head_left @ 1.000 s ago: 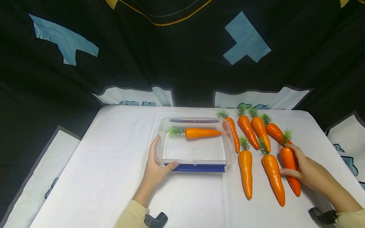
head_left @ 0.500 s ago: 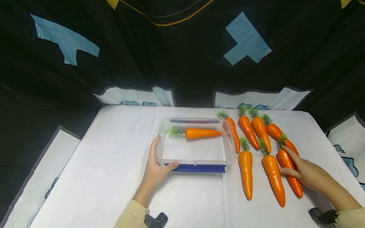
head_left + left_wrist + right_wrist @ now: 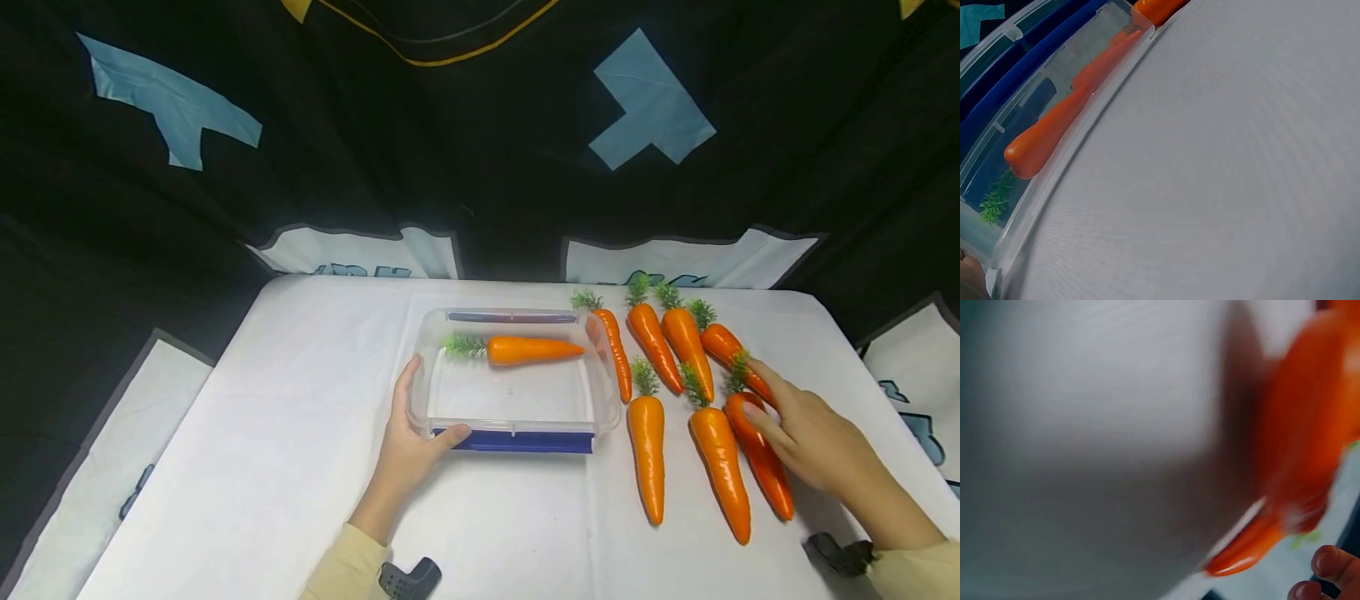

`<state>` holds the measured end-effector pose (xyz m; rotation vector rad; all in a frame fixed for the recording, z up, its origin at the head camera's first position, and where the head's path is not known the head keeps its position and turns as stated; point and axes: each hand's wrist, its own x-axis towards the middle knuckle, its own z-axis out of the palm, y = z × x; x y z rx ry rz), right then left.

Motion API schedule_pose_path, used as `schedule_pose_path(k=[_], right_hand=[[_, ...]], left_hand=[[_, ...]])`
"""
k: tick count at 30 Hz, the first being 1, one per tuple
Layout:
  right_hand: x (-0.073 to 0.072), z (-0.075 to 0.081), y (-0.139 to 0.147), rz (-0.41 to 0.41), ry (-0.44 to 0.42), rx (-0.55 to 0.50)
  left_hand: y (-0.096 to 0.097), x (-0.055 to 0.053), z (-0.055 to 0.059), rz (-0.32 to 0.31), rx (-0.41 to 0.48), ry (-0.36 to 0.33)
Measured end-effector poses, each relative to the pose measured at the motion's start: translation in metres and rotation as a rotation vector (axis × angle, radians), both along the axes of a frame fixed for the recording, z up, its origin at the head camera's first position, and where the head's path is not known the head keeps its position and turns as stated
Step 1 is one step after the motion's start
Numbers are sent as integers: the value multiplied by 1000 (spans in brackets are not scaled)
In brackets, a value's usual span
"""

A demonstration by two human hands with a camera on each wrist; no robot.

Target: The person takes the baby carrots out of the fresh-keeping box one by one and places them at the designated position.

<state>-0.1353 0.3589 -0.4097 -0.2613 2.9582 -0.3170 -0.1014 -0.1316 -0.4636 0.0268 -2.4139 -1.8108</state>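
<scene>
My left hand grips the front left corner of a clear plastic storage box with a blue front latch, thumb over the front rim. One carrot with green leaves lies across the inside of the box. At the right, my right hand is above the near right carrot, its thumb over that carrot's upper end. Its fingers reach to the back right carrot; whether they touch it cannot be told. Fingertips show apart from a blurred carrot in the right wrist view.
Several more carrots lie right of the box, among them a front carrot, one beside it and one against the box's right side. A white cloth covers the table. Dark fabric hangs behind.
The near right carrot's leafy end has swung left, away from the back right carrot. My right hand has then moved up toward the back right carrot. The left hand and box have stayed put.
</scene>
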Motion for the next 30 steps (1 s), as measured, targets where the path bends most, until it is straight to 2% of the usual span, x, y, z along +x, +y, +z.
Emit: schedule_pose_path(k=[6, 15, 18, 23, 30], right_hand=[[-10, 27, -37, 63, 192, -22], [-40, 51, -98, 191, 263, -7], [-52, 53, -120, 248, 302, -16], [-70, 56, -159, 329, 321, -32], [-81, 49, -205, 529, 319, -35]], left_hand=[[1, 1, 1, 7, 2, -2], [1, 0, 0, 2, -4, -6], [1, 0, 0, -1, -9, -19], [0, 0, 0, 0, -10, -23], [0, 1, 1, 3, -7, -21]])
